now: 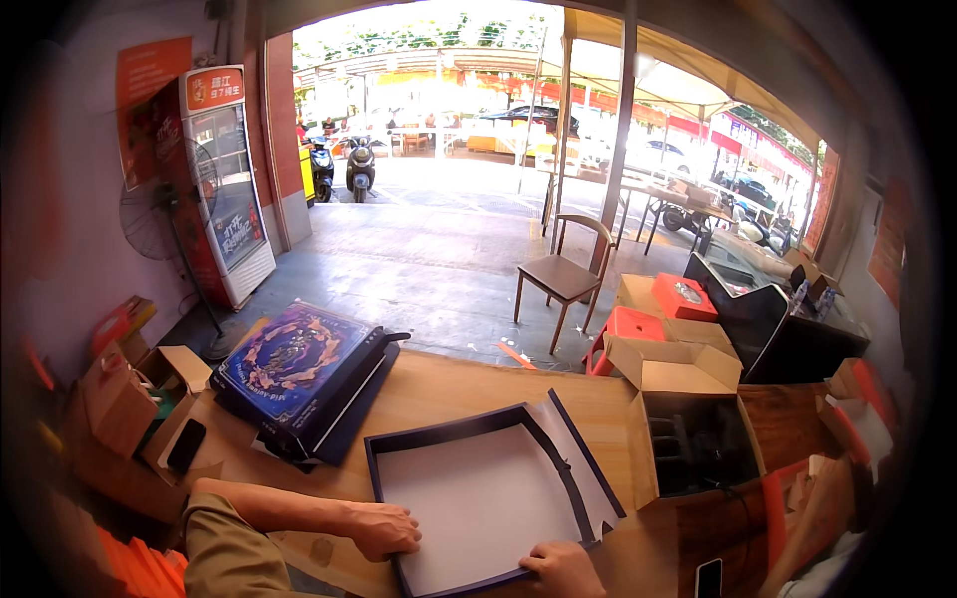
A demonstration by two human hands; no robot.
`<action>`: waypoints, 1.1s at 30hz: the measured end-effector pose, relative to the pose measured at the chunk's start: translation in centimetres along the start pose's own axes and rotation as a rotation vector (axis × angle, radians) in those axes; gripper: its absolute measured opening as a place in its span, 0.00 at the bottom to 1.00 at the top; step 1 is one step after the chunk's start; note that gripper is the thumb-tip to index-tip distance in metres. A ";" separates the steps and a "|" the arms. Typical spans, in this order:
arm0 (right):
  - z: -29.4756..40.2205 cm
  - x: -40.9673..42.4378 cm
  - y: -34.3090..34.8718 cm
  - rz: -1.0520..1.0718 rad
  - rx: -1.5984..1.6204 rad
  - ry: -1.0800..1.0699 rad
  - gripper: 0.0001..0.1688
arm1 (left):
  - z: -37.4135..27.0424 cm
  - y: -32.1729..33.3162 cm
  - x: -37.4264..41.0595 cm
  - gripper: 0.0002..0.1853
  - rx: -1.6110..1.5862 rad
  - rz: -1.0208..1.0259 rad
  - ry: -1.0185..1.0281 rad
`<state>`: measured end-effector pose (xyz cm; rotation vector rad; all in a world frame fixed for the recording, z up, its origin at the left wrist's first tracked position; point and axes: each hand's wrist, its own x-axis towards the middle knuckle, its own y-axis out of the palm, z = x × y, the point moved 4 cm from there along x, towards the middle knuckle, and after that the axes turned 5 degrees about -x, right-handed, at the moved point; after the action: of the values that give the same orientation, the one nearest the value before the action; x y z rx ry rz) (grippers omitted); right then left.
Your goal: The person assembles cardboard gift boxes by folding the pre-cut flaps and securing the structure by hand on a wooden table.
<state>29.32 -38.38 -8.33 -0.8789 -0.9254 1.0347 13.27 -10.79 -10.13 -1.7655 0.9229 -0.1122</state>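
Note:
A shallow dark blue box with a pale inside (471, 478) lies open side up on the wooden table (426, 374) before me. My left hand (387, 532) grips its left wall, fingers curled over the edge. Near the bottom right, my right hand (564, 569) closes over the near wall. A black ribbon handle (564, 463) runs along the box's right side, where a dark-edged flap (587, 456) stands out. Beyond my left arm sits a stack of decorated blue and purple gift boxes (299, 366).
An open cardboard carton (703, 441) with black contents stands at the right. A phone (709, 579) lies near it, another (187, 446) on a carton at the left. A co-worker's arm (811, 523) is at the far right. A chair (562, 273) stands beyond the table.

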 end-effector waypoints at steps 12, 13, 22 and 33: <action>-0.7 -0.7 1.3 -0.046 -0.104 -0.085 0.06 | 0.2 1.5 0.2 0.17 0.098 -0.074 0.068; -0.7 -0.8 1.2 -0.047 -0.102 -0.083 0.06 | 0.3 1.9 0.4 0.15 0.132 -0.055 0.054; -1.1 1.3 0.5 0.372 -0.017 0.000 0.26 | -0.8 1.9 -0.9 0.06 0.156 -0.157 0.015; 0.1 2.8 0.7 0.414 -0.179 0.107 0.17 | -0.9 1.4 1.3 0.12 0.107 0.072 -0.141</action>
<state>29.71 -35.50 -8.41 -1.3002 -0.7689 1.2545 13.01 -12.49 -11.42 -1.6182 0.8614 0.0102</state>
